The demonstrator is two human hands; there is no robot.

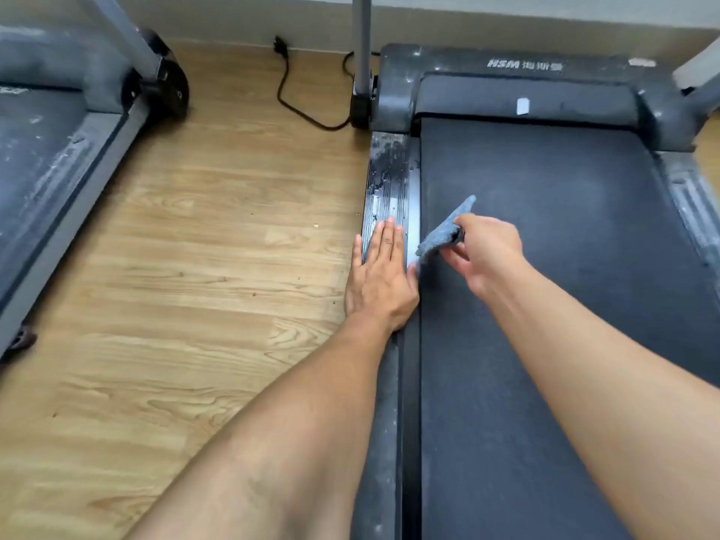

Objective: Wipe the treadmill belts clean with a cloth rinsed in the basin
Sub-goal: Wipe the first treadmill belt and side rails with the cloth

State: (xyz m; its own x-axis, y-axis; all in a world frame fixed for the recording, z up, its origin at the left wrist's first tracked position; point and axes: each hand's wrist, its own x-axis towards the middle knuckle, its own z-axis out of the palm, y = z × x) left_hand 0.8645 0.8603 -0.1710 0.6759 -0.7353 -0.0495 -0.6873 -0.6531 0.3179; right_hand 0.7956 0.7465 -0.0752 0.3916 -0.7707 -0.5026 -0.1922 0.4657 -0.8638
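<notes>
A dusty black treadmill belt (pixel 545 267) fills the right half of the view. Its left side rail (pixel 389 177) is wet and streaked further up. My left hand (pixel 380 278) lies flat on that rail with straight fingers. My right hand (pixel 487 255) pinches a grey-blue cloth (pixel 444 231) just above the belt's left edge, with the cloth hanging free between the two hands. A second treadmill (pixel 43 169), grey with dust, lies at the far left. No basin is in view.
Wooden floor (pixel 218 247) separates the two treadmills. A black power cable (pixel 296 107) snakes along the floor by the wall. Grey upright posts (pixel 362 44) rise at the front of each machine. The motor cover (pixel 526 72) bears white lettering.
</notes>
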